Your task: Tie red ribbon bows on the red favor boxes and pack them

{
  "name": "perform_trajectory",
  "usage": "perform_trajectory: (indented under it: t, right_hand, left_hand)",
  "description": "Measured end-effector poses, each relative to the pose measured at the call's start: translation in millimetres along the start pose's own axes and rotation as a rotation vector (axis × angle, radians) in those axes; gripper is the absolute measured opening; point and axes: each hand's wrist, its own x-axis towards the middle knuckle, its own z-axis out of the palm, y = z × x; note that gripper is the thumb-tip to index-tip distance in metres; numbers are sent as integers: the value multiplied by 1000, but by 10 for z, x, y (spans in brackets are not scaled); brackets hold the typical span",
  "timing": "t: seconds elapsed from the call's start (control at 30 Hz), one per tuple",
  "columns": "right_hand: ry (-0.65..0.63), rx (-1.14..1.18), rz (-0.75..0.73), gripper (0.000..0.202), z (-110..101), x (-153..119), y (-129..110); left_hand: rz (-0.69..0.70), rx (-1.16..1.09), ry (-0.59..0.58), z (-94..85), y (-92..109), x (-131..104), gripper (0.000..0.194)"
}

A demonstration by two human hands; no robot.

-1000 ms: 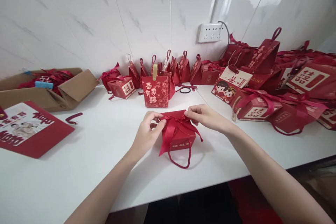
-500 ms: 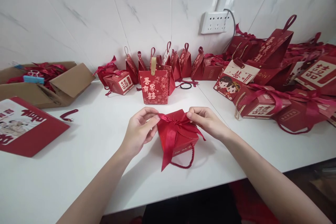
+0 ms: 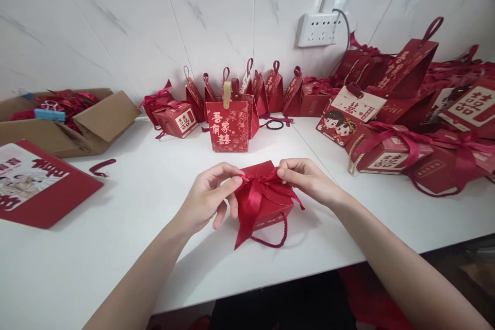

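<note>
A red gift box (image 3: 273,209) sits on the white table near its front edge, with a red ribbon (image 3: 253,203) tied in a bow on top. One ribbon tail hangs down the box's left front, and a twisted red cord handle (image 3: 280,240) loops out at the front. My left hand (image 3: 211,196) pinches the bow's left loop between thumb and forefinger, the other fingers loosely curled. On the other side my right hand (image 3: 305,180) pinches the ribbon's right loop. The fingertips cover the ends of both loops.
Behind the box stands a patterned red gift box (image 3: 228,126), with several more along the wall. Finished-looking boxes pile up at the right, one with cartoon figures (image 3: 340,118). A cardboard carton (image 3: 104,113) of ribbons and a red photo-printed box (image 3: 65,196) are at the left.
My left hand has shifted slightly right, its pinch now closer to the bow's knot, and its lower fingers have spread a little. My right hand keeps its pinch almost in place.
</note>
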Motion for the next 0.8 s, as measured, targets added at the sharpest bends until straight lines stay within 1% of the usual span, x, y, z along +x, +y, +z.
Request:
perform_trajectory:
  t: [0.07,0.2,0.3,0.43,0.6,0.67,0.8]
  right_hand:
    - [-3,1,3,40,-2,-2,7]
    - [-24,27,4,39,5,0,17]
    - [-43,53,21,38,9,1,18]
    - [-41,76,4,34,-12,-6,14]
    - [-63,-5,12,36,2,-13,-15]
    - [-34,-46,11,42,43,-9,-26]
    - [65,-106,7,49,124,4,-38]
  left_hand:
    - [-10,-40,0,3,-4,-5,30]
    - [-37,-189,-57,-16,-19,-10,30]
    - [-32,-247,-53,-30,-30,-11,37]
    - [-14,-117,-44,-23,-24,-25,28]
    - [-9,80,2,2,9,-65,24]
    - [-15,109,9,7,9,-70,24]
    - [-20,95,1,-12,-20,-51,25]
